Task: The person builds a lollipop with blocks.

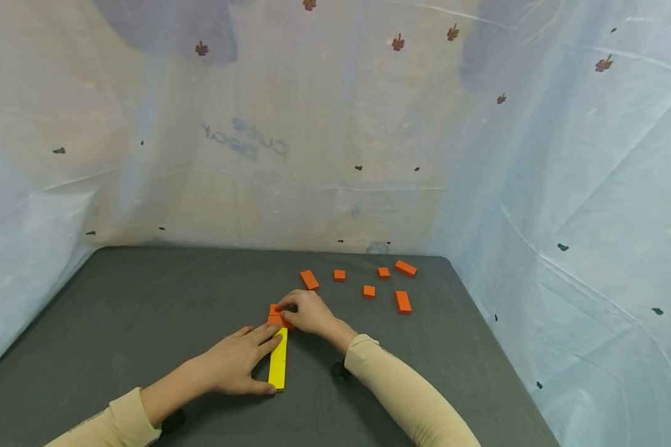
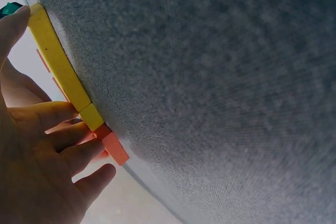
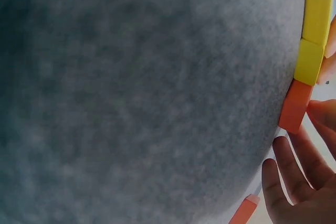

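A long yellow block point(image 1: 278, 366) lies on the table, with a short yellow block point(image 2: 92, 116) end to end beyond it. Several orange blocks point(image 1: 274, 320) sit together at the far end of that yellow row. My left hand point(image 1: 237, 360) spreads along the yellow row, thumb at the near end and fairly straight fingers resting by the far end. With thumb and fingertips my right hand point(image 1: 309, 312) pinches an orange block point(image 3: 296, 107) at the right side of the cluster. The fingers partly hide the cluster in the head view.
Loose orange blocks lie farther back and right: longer ones point(image 1: 309, 280) point(image 1: 406, 268) point(image 1: 403, 302) and small ones point(image 1: 339, 275) point(image 1: 383, 272) point(image 1: 369, 292). The dark grey table point(image 1: 145, 310) is enclosed by translucent sheeting point(image 1: 291, 205) at the back and sides.
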A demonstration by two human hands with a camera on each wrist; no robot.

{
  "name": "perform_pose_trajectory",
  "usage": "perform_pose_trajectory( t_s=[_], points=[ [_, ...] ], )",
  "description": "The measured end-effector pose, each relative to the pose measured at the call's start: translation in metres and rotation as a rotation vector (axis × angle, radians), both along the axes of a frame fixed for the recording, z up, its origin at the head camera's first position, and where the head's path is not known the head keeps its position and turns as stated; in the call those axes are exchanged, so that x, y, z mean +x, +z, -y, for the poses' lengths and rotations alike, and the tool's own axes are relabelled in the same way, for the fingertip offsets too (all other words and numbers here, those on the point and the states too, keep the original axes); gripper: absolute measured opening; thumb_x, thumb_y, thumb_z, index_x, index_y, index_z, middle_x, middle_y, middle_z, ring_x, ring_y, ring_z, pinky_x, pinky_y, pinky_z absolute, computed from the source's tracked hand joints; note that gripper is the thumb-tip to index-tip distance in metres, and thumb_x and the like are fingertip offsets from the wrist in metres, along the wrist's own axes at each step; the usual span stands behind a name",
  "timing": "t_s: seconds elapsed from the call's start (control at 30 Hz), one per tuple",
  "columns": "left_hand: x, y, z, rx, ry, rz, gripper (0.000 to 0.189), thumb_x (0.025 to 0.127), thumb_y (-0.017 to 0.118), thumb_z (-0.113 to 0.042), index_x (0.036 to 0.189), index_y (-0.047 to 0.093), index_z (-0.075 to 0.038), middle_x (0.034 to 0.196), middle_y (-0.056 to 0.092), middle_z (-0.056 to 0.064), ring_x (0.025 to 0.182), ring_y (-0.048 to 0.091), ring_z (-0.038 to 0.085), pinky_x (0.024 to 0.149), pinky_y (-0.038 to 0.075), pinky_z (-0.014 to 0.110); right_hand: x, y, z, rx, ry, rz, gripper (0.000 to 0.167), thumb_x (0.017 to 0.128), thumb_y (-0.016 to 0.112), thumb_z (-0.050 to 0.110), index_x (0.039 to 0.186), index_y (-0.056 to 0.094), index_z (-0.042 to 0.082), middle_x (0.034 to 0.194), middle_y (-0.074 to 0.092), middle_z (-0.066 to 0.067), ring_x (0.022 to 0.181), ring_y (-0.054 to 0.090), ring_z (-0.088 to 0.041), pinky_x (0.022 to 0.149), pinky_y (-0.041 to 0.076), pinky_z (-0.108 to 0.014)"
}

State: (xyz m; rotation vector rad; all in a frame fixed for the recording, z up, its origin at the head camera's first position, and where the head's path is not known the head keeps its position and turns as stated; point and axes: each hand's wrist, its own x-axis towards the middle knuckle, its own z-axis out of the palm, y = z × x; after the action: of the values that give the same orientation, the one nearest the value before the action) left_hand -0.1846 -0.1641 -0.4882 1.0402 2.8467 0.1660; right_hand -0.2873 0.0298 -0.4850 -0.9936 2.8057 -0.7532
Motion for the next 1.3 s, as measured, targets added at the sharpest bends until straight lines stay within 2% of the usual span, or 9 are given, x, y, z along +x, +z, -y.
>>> perform_pose_trajectory(
  t_s=[0.37,0.6,0.87,1.07,1.3],
  points=[
    [0.000,0.000,0.000,0.008,-0.002,0.000,0.102,0.076,0.046,-0.082,0.149,0.036,-0.012,0.157,0.027,0.009,0.143,0.029,0.027,0.110,0.031,0.055,0.000,0.002,0.000,0.011,0.013,-0.003,0.021,0.094,0.062,0.021,0.113,0.072,0.020,0.117,0.066,0.003,0.101,0.063,-0.012,0.083,0.051,-0.021],
    [0.001,0.003,0.000,0.009,0.001,0.005,0.101,0.076,0.048,-0.082,0.149,0.036,-0.012,0.157,0.027,0.009,0.143,0.029,0.028,0.110,0.031,0.055,-0.001,0.001,0.000,0.011,0.023,-0.009,0.022,0.094,0.062,0.021,0.114,0.071,0.020,0.117,0.066,0.003,0.097,0.062,-0.011,0.080,0.051,-0.019],
    [0.001,0.002,0.000,0.004,0.001,0.008,0.101,0.076,0.048,-0.082,0.149,0.037,-0.012,0.157,0.027,0.010,0.143,0.029,0.028,0.110,0.031,0.056,0.000,0.001,-0.001,0.011,0.030,-0.028,0.023,0.094,0.063,0.022,0.115,0.071,0.020,0.119,0.064,0.003,0.107,0.061,-0.012,0.090,0.051,-0.027],
    [0.001,0.002,-0.001,0.002,0.017,0.012,0.103,0.075,0.048,-0.083,0.149,0.037,-0.012,0.157,0.029,0.009,0.142,0.031,0.029,0.109,0.032,0.056,-0.005,0.007,-0.009,-0.062,0.018,-0.040,0.024,0.093,0.064,0.022,0.116,0.070,0.018,0.121,0.064,0.004,0.110,0.060,-0.014,0.091,0.051,-0.031],
    [0.001,0.002,-0.001,-0.001,0.013,0.003,0.102,0.075,0.048,-0.083,0.149,0.037,-0.014,0.157,0.028,0.008,0.143,0.030,0.027,0.109,0.032,0.055,-0.021,0.018,-0.037,-0.152,-0.052,-0.027,0.027,0.093,0.064,0.021,0.120,0.068,0.015,0.122,0.062,-0.001,0.108,0.062,-0.023,0.086,0.054,-0.032]
  ],
)
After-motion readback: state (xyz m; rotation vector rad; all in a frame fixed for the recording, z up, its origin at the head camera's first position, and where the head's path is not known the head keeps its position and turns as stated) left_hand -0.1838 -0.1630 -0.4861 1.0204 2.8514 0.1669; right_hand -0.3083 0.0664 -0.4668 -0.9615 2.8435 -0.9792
